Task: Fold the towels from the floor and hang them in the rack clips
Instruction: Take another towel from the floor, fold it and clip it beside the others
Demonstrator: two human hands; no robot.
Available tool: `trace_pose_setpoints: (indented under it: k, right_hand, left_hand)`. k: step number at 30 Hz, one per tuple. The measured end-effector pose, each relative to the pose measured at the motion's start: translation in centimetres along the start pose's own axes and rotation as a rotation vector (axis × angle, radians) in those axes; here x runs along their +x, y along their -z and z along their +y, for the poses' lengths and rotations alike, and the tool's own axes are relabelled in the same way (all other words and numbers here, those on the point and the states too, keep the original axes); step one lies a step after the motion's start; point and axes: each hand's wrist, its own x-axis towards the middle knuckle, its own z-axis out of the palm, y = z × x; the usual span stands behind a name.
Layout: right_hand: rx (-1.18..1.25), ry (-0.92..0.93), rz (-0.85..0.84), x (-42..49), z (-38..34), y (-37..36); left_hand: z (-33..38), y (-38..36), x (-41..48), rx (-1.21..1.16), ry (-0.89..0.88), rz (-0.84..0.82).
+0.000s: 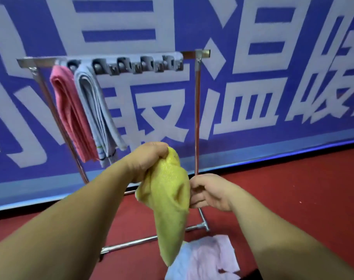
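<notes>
A yellow towel (170, 201) hangs bunched in front of me. My left hand (147, 158) grips its top end in a fist. My right hand (208, 191) pinches its right edge lower down. Beyond stands a metal rack (196, 110) with a grey clip strip (131, 64) along its top bar. A folded pink towel (71, 114) and a folded pale grey towel (97, 110) hang from the two leftmost clips. The clips to their right hold nothing. On the red floor lie a light pink towel (210, 257) and a pale blue one (180, 261).
A blue banner with large white characters (252, 87) covers the wall right behind the rack. The rack's base bars (131, 242) run across the red floor (293, 188) just ahead of the loose towels.
</notes>
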Motion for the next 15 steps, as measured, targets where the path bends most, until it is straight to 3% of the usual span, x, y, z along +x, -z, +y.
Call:
trace_pose_setpoints:
  k: [3, 6, 8, 12, 15]
  right_hand:
    - [-0.146, 0.172, 0.129, -2.1, -4.5, -1.8]
    - [-0.261, 0.264, -0.007, -4.6, -8.3, -4.0]
    - [-0.376, 0.289, -0.041, -6.1, -10.8, -5.0]
    - [-0.502, 0.337, 0.065, -7.5, -15.1, -5.3]
    - [-0.406, 0.302, 0.021, -9.0, -16.8, -6.0]
  left_hand:
    - [5.3, 1.9, -3.7, 0.057, -0.056, -0.085]
    - [9.5, 3.2, -6.5, 0.068, -0.141, -0.107]
    - [11.4, 4.5, -7.5, 0.128, -0.193, -0.059]
    - [13.1, 7.7, -8.2, 0.283, -0.238, 0.116]
    - [13.4, 9.3, -8.6, 0.209, -0.268, 0.109]
